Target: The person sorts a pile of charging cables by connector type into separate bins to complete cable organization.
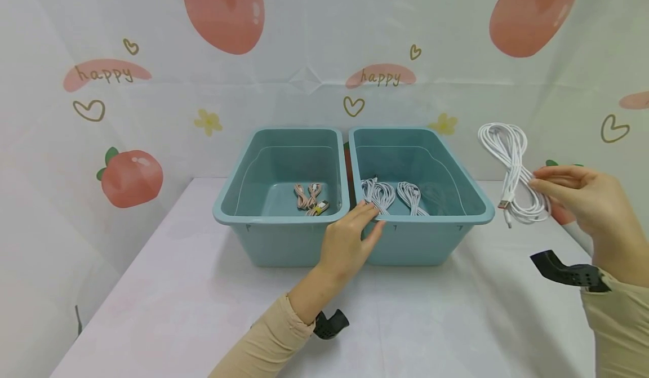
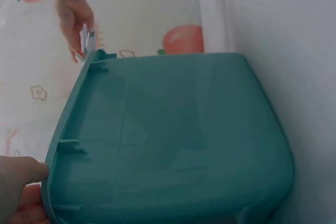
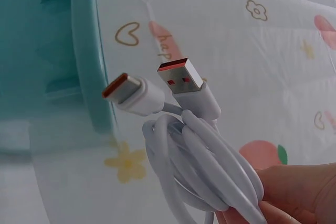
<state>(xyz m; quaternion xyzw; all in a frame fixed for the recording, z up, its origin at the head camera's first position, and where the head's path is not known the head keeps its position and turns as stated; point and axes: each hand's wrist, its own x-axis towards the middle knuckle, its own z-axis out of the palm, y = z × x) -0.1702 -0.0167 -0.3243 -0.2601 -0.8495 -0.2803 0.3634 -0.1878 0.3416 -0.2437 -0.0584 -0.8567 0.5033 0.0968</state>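
Note:
My right hand (image 1: 583, 198) pinches a coiled white USB cable (image 1: 517, 181) and holds it up to the right of the bins. In the right wrist view the cable's two plugs (image 3: 184, 77) show orange-red inside their metal ends. My left hand (image 1: 350, 234) grips the front rim of the right blue-green bin (image 1: 416, 241), thumb outside and fingers over the edge. Inside that bin lie bundled white cables (image 1: 410, 195), partly behind the fingers and front wall. The left blue-green bin (image 1: 281, 243) contains several small pinkish-beige cable bundles (image 1: 306, 195), one with a yellow tag.
Both bins stand side by side on a white-covered table (image 1: 304, 321), with a narrow gap between them. A white backdrop (image 1: 284, 102) printed with fruit, hearts and words hangs behind. Each wrist wears a black camera mount (image 1: 570, 271).

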